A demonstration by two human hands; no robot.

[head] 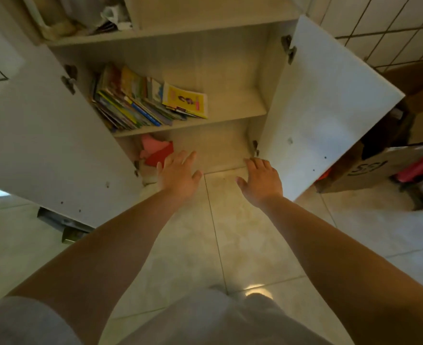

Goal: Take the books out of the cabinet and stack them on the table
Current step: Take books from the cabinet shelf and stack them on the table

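Observation:
A white cabinet (230, 70) stands in front of me with both doors swung wide. Several thin colourful books (130, 100) lean in a slanted pile at the left of its middle shelf, and a yellow booklet (185, 100) lies on top at the pile's right. Red and pink paper folders (155, 151) sit on the bottom shelf. My left hand (178, 174) reaches out with fingers straight, just below the folders and holding nothing. My right hand (261, 181) is stretched out flat near the right door's lower edge, also empty. No table is in view.
The left door (43, 145) and right door (325, 108) flank my arms. Cardboard boxes (379, 165) with red items stand on the floor at the right. The upper shelf holds bags and clutter (81, 16). Pale glossy tiles (218, 245) cover the floor.

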